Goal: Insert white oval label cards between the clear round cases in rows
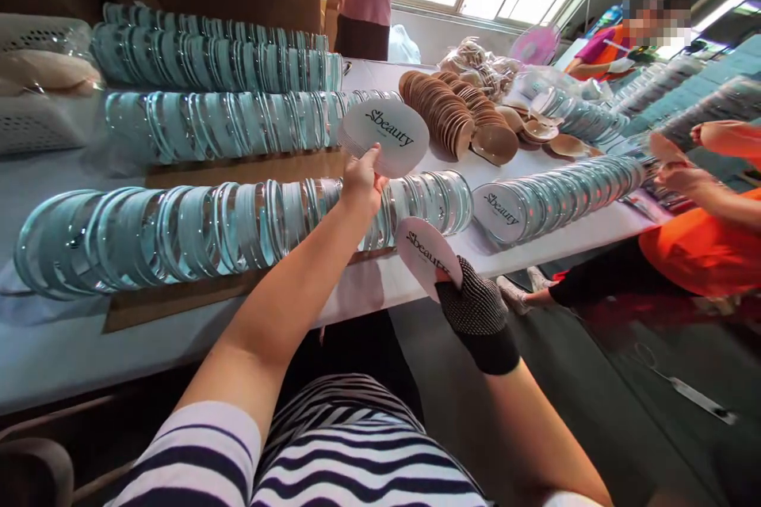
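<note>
1. Our left hand reaches over the table and pinches the lower edge of a round white card printed "beauty", its grip closed on the card, which stands raised above the nearest row of clear round cases.
2. Our right hand, in a dark dotted glove, is off the table's front edge, its grip closed on a second round card with the same print, tilted toward us.
3. The clear cases lie on edge in long rows; two more rows lie farther back, well apart from our hands.
4. To the right, another row of cases ends in a face showing the same "beauty" print.
5. Behind it sit stacks of tan round pads, and beyond them clear bags holding more pads.
6. At far left a white basket holds pale pads.
7. A co-worker in orange stands at the right; their hands are at the far end of that row.
</note>
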`<action>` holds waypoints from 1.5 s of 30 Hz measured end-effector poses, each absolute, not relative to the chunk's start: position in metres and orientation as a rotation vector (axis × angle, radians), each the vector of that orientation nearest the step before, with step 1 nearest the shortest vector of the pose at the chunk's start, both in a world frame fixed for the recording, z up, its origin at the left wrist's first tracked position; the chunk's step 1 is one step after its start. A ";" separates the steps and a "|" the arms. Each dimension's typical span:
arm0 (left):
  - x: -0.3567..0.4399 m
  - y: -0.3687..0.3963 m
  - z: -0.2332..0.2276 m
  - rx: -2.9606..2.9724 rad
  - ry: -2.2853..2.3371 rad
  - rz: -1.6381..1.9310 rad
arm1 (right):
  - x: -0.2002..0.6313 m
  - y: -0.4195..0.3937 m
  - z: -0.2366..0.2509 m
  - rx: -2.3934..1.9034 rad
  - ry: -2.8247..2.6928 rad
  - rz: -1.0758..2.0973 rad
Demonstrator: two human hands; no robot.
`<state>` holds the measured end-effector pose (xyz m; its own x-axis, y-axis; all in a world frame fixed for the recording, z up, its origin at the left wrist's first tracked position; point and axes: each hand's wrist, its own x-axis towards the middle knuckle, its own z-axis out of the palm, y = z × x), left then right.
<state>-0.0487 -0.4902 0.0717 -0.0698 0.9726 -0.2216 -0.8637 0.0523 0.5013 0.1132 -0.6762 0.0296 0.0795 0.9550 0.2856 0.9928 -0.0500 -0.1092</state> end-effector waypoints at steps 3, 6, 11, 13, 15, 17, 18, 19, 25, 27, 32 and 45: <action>-0.051 -0.492 0.072 0.222 0.622 1.547 | 0.108 -0.666 0.040 -2.073 -1.997 -0.296; -0.052 -0.490 0.071 0.200 0.655 1.530 | 0.108 -0.661 0.049 -2.055 -2.011 -0.355; -0.049 -0.487 0.067 0.212 0.660 1.543 | 0.090 -0.623 0.041 -2.193 -1.920 -0.166; -0.049 -0.487 0.065 0.209 0.648 1.550 | 0.085 -0.606 0.035 -2.198 -1.906 -0.067; -0.049 -0.487 0.064 0.196 0.640 1.546 | 0.086 -0.599 0.030 -2.140 -1.897 -0.042; -0.049 -0.487 0.063 0.184 0.642 1.540 | 0.090 -0.601 0.027 -2.068 -1.872 -0.088; -0.049 -0.487 0.063 0.180 0.644 1.537 | 0.093 -0.603 0.026 -2.032 -1.869 -0.116; -0.049 -0.487 0.063 0.178 0.643 1.535 | 0.095 -0.605 0.026 -2.005 -1.871 -0.139; -0.050 -0.489 0.066 0.195 0.659 1.514 | 0.084 -0.589 0.029 -2.014 -2.008 -0.118; -0.050 -0.490 0.067 0.198 0.669 1.512 | 0.078 -0.583 0.030 -2.062 -2.079 -0.125; -0.051 -0.493 0.067 0.185 0.646 1.510 | 0.079 -0.587 0.028 -2.084 -2.276 -0.039; -0.044 -0.503 0.070 0.395 0.640 1.586 | 0.112 -0.544 0.070 -1.611 -1.570 -0.052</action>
<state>-0.0439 -0.5030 0.0695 -0.1240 0.9853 -0.1179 -0.7910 -0.0264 0.6113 0.1124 -0.5438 0.0705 0.2068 0.7955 0.5696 0.8314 0.1640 -0.5309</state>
